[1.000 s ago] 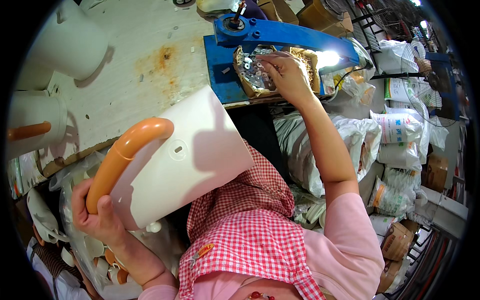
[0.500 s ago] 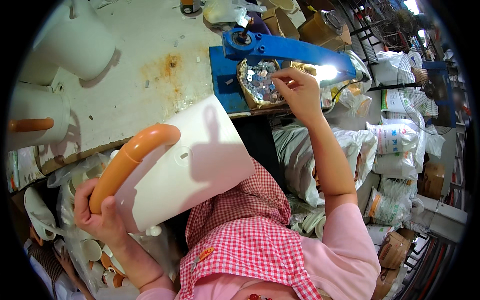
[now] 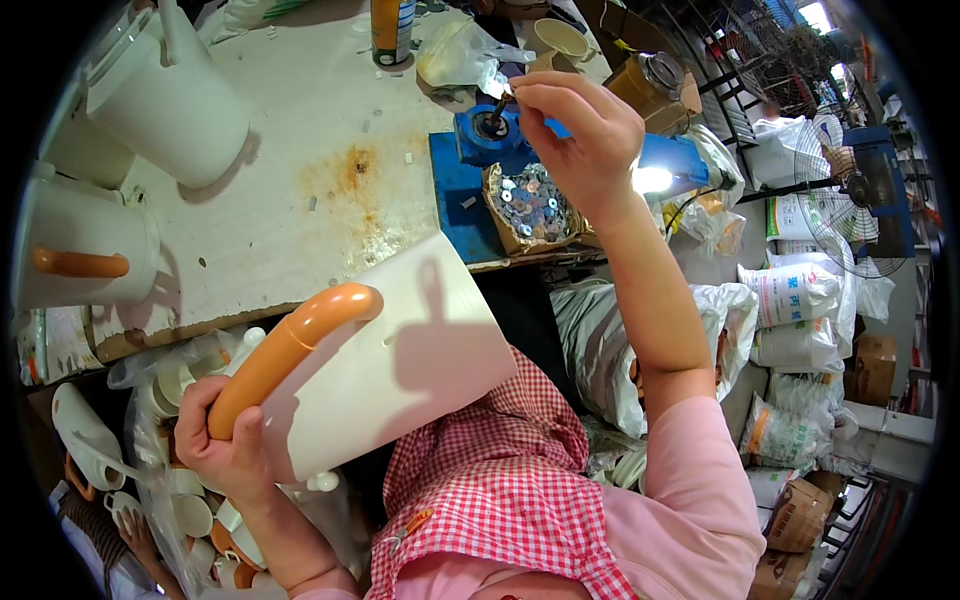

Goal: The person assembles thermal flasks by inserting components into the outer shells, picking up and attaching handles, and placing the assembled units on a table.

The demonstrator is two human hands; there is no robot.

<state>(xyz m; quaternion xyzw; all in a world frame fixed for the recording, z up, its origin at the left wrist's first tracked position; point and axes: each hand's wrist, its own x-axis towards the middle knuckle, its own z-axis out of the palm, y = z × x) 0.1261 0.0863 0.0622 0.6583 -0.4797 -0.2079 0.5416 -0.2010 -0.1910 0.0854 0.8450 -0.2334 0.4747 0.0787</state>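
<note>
White plastic vessel slants by the stained off-white tabletop, left hand wrapping its curved orange handle: apparently positioned, fastening unconfirmed. Right hand pinches, contents indistinct, by the blue metal arm.

Far side of worktable: orange-and-dark can; crumpled translucent bag just right of it. Farther right, I note an amber lidded jar. At right, wire-caged fan, stacked white sacks; nearer, brown cartons.
</note>
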